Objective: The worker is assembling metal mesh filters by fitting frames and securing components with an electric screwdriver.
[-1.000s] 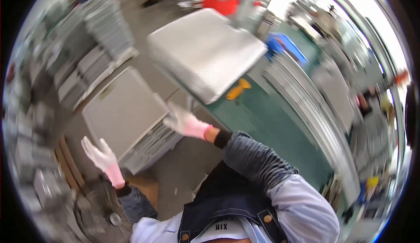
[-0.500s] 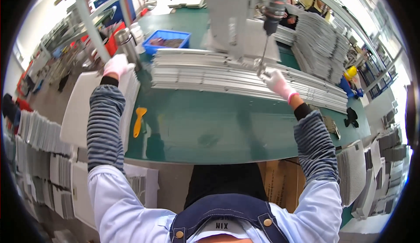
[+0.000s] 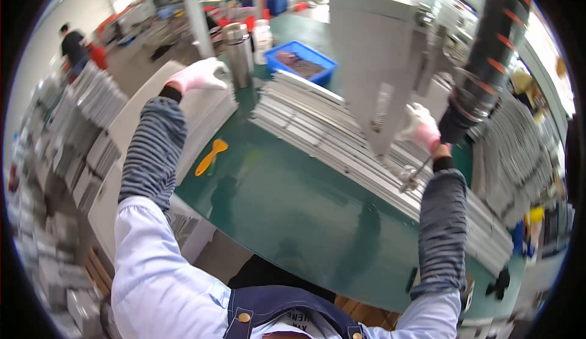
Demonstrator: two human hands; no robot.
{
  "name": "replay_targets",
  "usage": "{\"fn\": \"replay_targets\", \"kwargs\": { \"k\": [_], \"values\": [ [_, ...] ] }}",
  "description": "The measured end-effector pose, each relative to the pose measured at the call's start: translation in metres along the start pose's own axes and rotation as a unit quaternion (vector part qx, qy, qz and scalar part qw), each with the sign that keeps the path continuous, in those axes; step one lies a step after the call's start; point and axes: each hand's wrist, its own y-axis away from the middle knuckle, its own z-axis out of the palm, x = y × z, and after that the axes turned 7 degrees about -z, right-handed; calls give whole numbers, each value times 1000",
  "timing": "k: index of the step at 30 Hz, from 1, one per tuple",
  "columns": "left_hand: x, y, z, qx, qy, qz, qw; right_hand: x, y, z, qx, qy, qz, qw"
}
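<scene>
My left hand [image 3: 201, 75], in a white and pink glove, is at the far corner of a stack of pale panels [image 3: 143, 104]. Its fingers are bent, and what lies under them is hidden. My right hand [image 3: 421, 126], gloved alike, has its fingers apart beside a tall grey machine column [image 3: 369, 52], over a row of long silvery metal strips [image 3: 317, 128]. The black hanging power driver [image 3: 482, 64] is close to my right wrist. Its thin shaft runs down past the wrist to a small metal tip piece [image 3: 408, 179] over the strips.
A yellow scraper [image 3: 211, 157] lies on the green table [image 3: 287, 201]. Behind it are a steel flask [image 3: 238, 55], a white bottle [image 3: 262, 41] and a blue tray [image 3: 300, 61] of small parts. Stacked grey panels [image 3: 513, 150] stand at the right. Another person [image 3: 74, 49] is far left.
The view has turned and come nearer the machine column. My right hand has moved off the driver's tip and is now beside the column. My left hand remains at the panel stack.
</scene>
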Motion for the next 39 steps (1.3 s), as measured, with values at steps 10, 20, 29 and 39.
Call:
{"fn": "replay_targets", "kwargs": {
  "k": [10,20,29,39],
  "values": [
    [78,85,60,45,-25,-55,997,16,26,-51,194,112,4,974],
    [31,131,-74,469,-35,-220,854,90,55,-159,385,347,93,850],
    [-3,68,4,96,11,-104,990,68,102,-155,418,140,1,898],
    [22,46,65,8,-18,-160,987,94,71,-104,408,158,45,898]
  ]
}}
